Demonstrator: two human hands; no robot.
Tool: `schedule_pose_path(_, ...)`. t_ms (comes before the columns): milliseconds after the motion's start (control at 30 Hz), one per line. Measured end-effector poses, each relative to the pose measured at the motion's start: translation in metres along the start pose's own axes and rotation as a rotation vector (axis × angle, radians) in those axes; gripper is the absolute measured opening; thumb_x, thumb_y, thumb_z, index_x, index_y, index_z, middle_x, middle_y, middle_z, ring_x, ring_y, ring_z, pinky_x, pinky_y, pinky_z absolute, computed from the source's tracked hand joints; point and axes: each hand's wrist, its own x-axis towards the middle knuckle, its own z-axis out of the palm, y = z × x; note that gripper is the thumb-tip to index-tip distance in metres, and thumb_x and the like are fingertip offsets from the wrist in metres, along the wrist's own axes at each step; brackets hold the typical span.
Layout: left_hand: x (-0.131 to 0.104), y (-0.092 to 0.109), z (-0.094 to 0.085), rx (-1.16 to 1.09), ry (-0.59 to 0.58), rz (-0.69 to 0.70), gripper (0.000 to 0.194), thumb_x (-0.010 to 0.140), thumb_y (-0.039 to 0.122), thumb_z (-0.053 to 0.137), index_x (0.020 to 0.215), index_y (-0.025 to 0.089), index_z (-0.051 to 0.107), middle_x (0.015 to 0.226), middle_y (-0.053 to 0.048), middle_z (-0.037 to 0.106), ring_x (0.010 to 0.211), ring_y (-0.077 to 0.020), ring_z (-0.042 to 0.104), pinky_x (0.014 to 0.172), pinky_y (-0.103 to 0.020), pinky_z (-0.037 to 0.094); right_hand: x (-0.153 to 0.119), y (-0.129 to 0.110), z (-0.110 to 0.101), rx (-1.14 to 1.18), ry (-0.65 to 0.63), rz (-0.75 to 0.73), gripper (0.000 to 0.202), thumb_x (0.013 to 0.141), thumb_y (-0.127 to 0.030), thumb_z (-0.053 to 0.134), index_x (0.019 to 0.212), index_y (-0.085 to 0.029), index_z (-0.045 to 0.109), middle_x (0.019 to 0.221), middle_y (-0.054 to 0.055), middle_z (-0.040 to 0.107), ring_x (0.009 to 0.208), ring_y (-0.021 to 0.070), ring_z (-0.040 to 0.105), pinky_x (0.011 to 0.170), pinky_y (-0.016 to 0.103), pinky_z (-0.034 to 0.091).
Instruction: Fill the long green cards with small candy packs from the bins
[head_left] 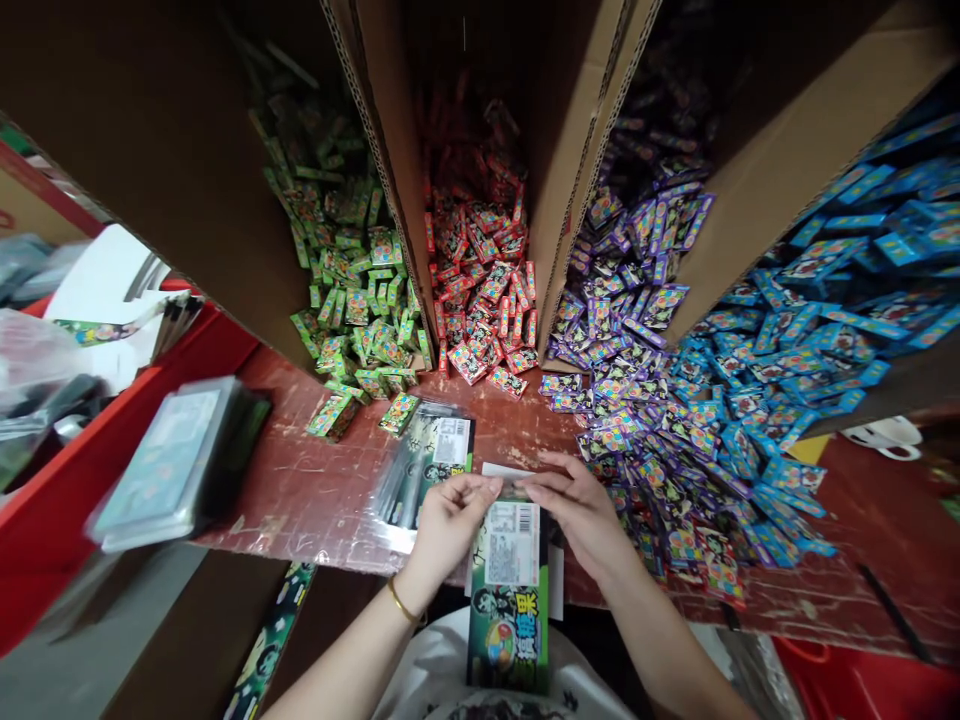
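A flat green printed candy box (514,618) lies lengthwise in front of me, its near end close to my body. It bears a white label with a barcode and large yellow characters. My left hand (454,512) pinches its far edge between thumb and bent fingers. At the same edge, the thumb and index finger of my right hand (579,508) grip the other corner, with the remaining fingers more extended. Part of the far edge is hidden by my fingers. Left of my left hand rests a stack of similar flat boxes in clear plastic (435,460).
Upright cardboard boxes spill small green packs (367,320), red packs (484,290), purple packs (622,330) and blue packs (780,350) onto the red table (300,500). At left stand clear plastic cases (169,460) by a red bin (97,420).
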Motion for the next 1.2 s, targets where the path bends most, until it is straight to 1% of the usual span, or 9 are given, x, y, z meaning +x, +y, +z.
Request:
schedule_pose_path(133, -0.006, -0.007, 0.004, 0.138, 0.0, 0.138, 0.024, 0.08, 0.037, 0.061, 0.073, 0.015, 0.067, 0.074, -0.004, 0.07, 0.07, -0.0165, 0.062, 0.066, -0.025, 0.047, -0.003, 0.001, -0.008, -0.133, -0.011, 0.019, 0.045, 0.067, -0.033, 0.077, 0.101, -0.02, 0.051, 0.083, 0.008, 0.074, 0.082, 0.0237, 0.069, 0.078, 0.037, 0.05)
schedule_pose_path(200, -0.01, -0.012, 0.007, 0.155, -0.016, 0.191, 0.017, 0.078, 0.033, 0.065, 0.081, 0.017, 0.064, 0.082, -0.004, 0.069, 0.079, -0.0178, 0.062, 0.074, -0.027, 0.047, -0.009, 0.008, -0.01, -0.253, 0.017, -0.091, 0.041, 0.071, -0.034, 0.073, 0.104, -0.021, 0.052, 0.087, 0.008, 0.073, 0.087, 0.0245, 0.068, 0.082, 0.039, 0.05)
schedule_pose_path(300, -0.011, -0.018, 0.011, 0.131, -0.016, 0.192, 0.022, 0.073, 0.03, 0.07, 0.087, 0.019, 0.059, 0.085, -0.003, 0.067, 0.085, -0.0184, 0.061, 0.077, -0.028, 0.045, -0.016, 0.018, -0.011, -0.374, 0.032, -0.244, 0.031, 0.079, -0.034, 0.065, 0.106, -0.023, 0.054, 0.094, 0.008, 0.072, 0.095, 0.0237, 0.065, 0.087, 0.039, 0.048)
schedule_pose_path(467, -0.006, -0.021, 0.017, 0.153, 0.023, 0.145, 0.02, 0.08, 0.036, 0.062, 0.082, 0.017, 0.06, 0.077, -0.002, 0.062, 0.075, -0.0172, 0.058, 0.071, -0.027, 0.044, 0.003, -0.003, -0.015, -0.517, -0.007, -0.376, 0.016, 0.078, -0.036, 0.064, 0.078, -0.02, 0.062, 0.089, 0.006, 0.065, 0.084, 0.019, 0.061, 0.073, 0.03, 0.049)
schedule_pose_path(667, -0.005, -0.023, 0.021, 0.113, 0.008, 0.162, 0.024, 0.087, 0.038, 0.05, 0.088, 0.016, 0.061, 0.084, -0.005, 0.065, 0.079, -0.0177, 0.058, 0.073, -0.027, 0.044, 0.024, -0.036, -0.006, -0.616, -0.315, -0.118, 0.022, 0.073, -0.038, 0.066, 0.069, -0.017, 0.062, 0.065, 0.0, 0.061, 0.062, 0.0134, 0.056, 0.06, 0.025, 0.044)
schedule_pose_path(767, -0.005, -0.024, 0.022, 0.094, -0.002, 0.16, 0.024, 0.087, 0.037, 0.05, 0.089, 0.016, 0.061, 0.085, -0.005, 0.065, 0.078, -0.0176, 0.058, 0.072, -0.027, 0.044, 0.024, -0.035, -0.003, -0.635, -0.349, -0.069, 0.019, 0.071, -0.035, 0.067, 0.069, -0.017, 0.063, 0.061, -0.001, 0.06, 0.056, 0.0122, 0.053, 0.055, 0.024, 0.041)
schedule_pose_path(967, -0.007, -0.023, 0.023, 0.065, -0.017, 0.134, 0.023, 0.088, 0.037, 0.049, 0.093, 0.017, 0.06, 0.086, -0.004, 0.063, 0.079, -0.0163, 0.057, 0.074, -0.027, 0.044, 0.026, -0.029, -0.007, -0.728, -0.301, -0.115, 0.009, 0.067, -0.026, 0.071, 0.063, -0.018, 0.067, 0.052, -0.003, 0.054, 0.049, 0.01, 0.045, 0.046, 0.021, 0.032)
schedule_pose_path(1067, -0.009, -0.023, 0.027, 0.022, 0.016, 0.141, 0.024, 0.084, 0.036, 0.057, 0.1, 0.018, 0.056, 0.091, -0.004, 0.063, 0.084, -0.0168, 0.059, 0.076, -0.027, 0.045, 0.029, -0.026, -0.012, -0.555, -0.334, 0.031, 0.014, 0.062, -0.027, 0.076, 0.064, -0.017, 0.067, 0.057, -0.002, 0.06, 0.052, 0.0106, 0.05, 0.05, 0.022, 0.037)
schedule_pose_path(1200, -0.008, -0.022, 0.031, -0.053, -0.017, 0.134, 0.039, 0.074, 0.03, 0.07, 0.104, 0.02, 0.048, 0.092, -0.003, 0.065, 0.087, -0.017, 0.062, 0.079, -0.028, 0.047, 0.031, -0.008, -0.014, -0.066, -0.353, 0.347, 0.023, 0.061, -0.023, 0.076, 0.081, -0.016, 0.066, 0.072, -0.001, 0.068, 0.063, 0.0132, 0.06, 0.059, 0.024, 0.044)
